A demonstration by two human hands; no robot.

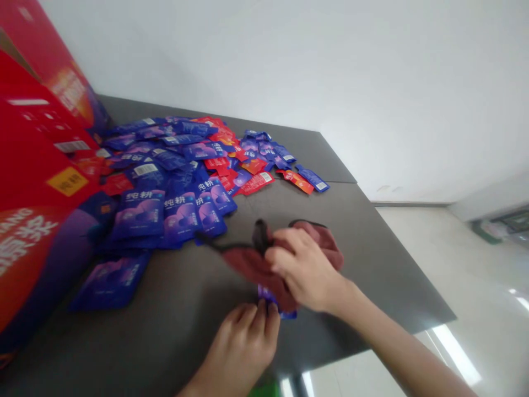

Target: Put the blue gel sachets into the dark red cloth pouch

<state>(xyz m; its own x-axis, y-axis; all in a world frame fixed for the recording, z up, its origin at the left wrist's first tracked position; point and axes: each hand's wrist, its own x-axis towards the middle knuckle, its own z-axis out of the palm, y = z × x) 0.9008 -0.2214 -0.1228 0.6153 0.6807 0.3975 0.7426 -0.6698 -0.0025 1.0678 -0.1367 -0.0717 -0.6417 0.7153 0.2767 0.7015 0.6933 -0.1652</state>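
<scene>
My right hand [308,270] is closed around a bunched brownish-red cloth [248,267] with black edging. A dark strip of the edging sticks out to the left, and folds of the cloth bulge on the far side of the hand. Just below, my left hand [248,339] has its fingers bent together at the edge of a blue-purple sachet [266,293] lying on the dark grey table [177,325]. The cloth covers much of this sachet. The left thumb is hidden.
A heap of blue sachets [177,218] and red sachets [256,183] spreads over the table's left and back. Large red printed boxes [41,182] stand at the left. A white wall [289,60] rises behind, and the table's right edge drops to a pale floor [446,248].
</scene>
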